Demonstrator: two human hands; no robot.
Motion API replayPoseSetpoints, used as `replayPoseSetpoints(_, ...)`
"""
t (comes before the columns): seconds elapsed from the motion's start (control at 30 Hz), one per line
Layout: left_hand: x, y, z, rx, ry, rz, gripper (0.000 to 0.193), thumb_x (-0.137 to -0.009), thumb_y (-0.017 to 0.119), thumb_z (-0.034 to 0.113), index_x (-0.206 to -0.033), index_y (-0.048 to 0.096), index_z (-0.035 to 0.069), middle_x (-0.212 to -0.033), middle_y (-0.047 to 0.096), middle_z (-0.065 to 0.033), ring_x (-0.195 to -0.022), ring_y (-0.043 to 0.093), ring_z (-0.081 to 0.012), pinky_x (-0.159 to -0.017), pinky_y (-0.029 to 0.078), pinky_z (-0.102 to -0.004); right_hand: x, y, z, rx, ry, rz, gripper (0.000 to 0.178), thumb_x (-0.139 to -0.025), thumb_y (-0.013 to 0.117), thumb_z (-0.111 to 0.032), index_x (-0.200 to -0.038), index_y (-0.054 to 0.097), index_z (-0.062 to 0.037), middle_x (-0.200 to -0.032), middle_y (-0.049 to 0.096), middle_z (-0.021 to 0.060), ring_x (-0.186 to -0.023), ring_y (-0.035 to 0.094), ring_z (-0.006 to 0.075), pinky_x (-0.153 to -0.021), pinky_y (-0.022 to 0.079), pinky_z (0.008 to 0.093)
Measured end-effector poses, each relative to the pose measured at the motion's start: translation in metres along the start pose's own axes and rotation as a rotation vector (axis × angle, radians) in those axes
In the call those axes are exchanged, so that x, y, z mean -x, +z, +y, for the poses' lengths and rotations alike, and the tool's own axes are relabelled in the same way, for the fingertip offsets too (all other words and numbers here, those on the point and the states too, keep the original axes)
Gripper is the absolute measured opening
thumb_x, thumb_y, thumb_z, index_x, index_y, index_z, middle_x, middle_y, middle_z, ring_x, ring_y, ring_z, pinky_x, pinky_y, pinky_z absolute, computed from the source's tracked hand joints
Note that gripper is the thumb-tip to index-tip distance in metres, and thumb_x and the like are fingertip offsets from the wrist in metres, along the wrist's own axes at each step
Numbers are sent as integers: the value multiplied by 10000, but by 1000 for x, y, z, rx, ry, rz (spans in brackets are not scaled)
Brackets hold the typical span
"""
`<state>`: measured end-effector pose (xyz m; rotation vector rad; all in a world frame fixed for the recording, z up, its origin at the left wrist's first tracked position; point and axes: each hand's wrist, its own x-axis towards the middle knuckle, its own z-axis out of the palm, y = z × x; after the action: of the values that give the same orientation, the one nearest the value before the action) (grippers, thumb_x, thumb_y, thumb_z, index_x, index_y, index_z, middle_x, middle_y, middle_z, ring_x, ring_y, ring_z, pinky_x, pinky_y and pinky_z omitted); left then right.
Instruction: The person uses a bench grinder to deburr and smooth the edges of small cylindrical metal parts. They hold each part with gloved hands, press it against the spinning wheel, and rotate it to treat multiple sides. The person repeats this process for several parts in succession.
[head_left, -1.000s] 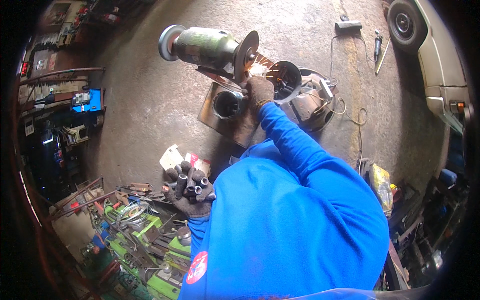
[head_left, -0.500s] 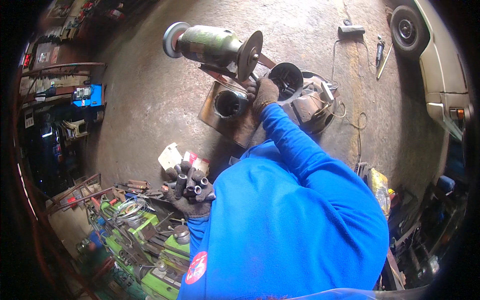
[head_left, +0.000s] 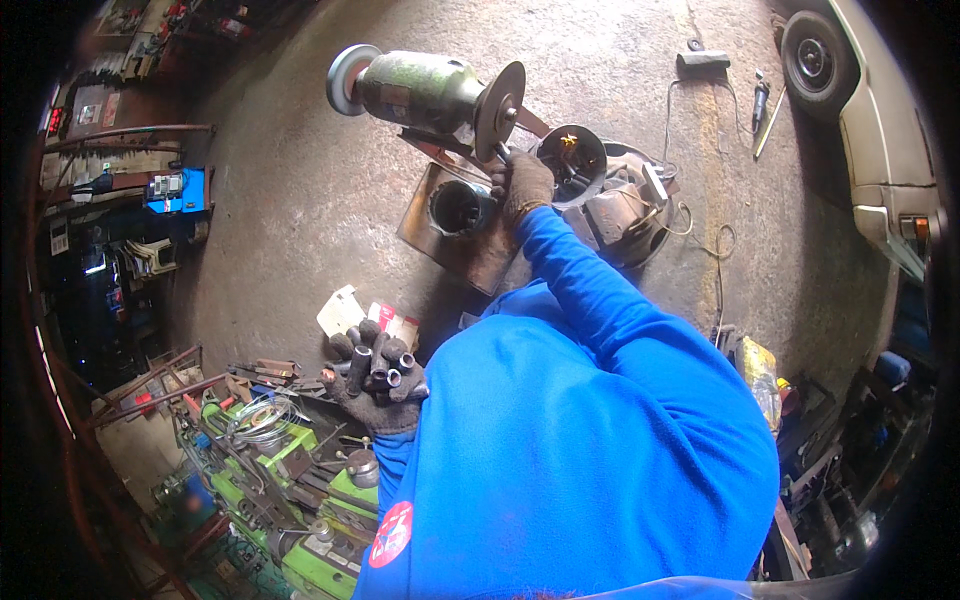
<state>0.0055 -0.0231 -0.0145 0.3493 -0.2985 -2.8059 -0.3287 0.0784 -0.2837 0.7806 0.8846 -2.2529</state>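
Note:
In a dark work glove, my right hand [head_left: 527, 187] grips a short metal tube [head_left: 503, 152], its end against the dark disc [head_left: 499, 110] of a green bench grinder [head_left: 420, 92]. Orange sparks [head_left: 569, 145] show over a round dark container [head_left: 597, 150] just right of that hand, with short tube pieces inside. My gloved left hand [head_left: 375, 405], at the lower left, is palm up with its fingers curled around several short metal tubes [head_left: 380, 365]. A second round canister [head_left: 440, 205] stands on a rusty metal plate [head_left: 480, 255] below the grinder.
A cluttered round drum [head_left: 655, 235] with cables sits beside the container. Green machinery [head_left: 330, 560] fills the lower left, near an opened carton [head_left: 340, 312]. A vehicle wheel [head_left: 818, 62] is at the upper right; a handheld power tool [head_left: 760, 105] lies on the concrete floor.
The tube in my right hand has come up against the grinder's disc, and sparks now appear over the container. My left hand has hardly moved.

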Motion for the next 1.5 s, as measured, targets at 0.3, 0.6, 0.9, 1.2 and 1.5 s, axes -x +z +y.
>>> replayPoseSetpoints(0.3, -4, 9, -3, -69, 34, -2, 746, -1096, 551, 682, -1495, 615, 55, -1125, 693, -142, -891, 635, -240, -745, 546, -393, 27, 24, -14, 473, -167, 80, 209, -1022, 624, -137, -1189, 729, -68, -847, 723, 107, -612, 654, 195, -488, 480, 342)
replayPoseSetpoints(0.6, -6, 10, -3, -99, 6, 22, 726, -1117, 559, 627, -1517, 599, 22, -1107, 691, -142, -845, 620, -223, -711, 544, -374, 25, 19, -8, 398, -224, 89, 429, -1006, 659, -102, -1430, 719, -62, -826, 740, 116, -597, 670, 192, -521, 537, 331)
replayPoseSetpoints(0.9, -13, 28, -17, -26, 63, 5, 615, -1140, 548, 577, -1347, 664, 10, -1094, 670, -156, -905, 617, -206, -724, 550, -374, 59, -3, -29, -83, -23, -168, 479, -997, 636, -95, -1474, 664, -76, -1114, 733, 173, -767, 692, 219, -617, 558, 341)
replayPoseSetpoints(1.2, -6, 15, -11, -66, 65, 42, 683, -1096, 602, 624, -1453, 605, 41, -1042, 648, -81, -818, 578, -206, -710, 531, -373, 39, -6, -27, 877, -357, -218, 238, -951, 672, -103, -1169, 766, -83, -1006, 777, 95, -880, 760, 217, -686, 585, 384)
replayPoseSetpoints(1.5, 2, -2, 0, -21, -6, 12, 638, -1127, 552, 602, -1501, 598, 87, -1030, 646, -96, -787, 556, -227, -712, 511, -377, 31, 16, -18, 901, -209, 123, 453, -864, 733, -248, -1253, 823, -34, -1202, 829, 206, -1178, 785, 322, -1014, 589, 414)
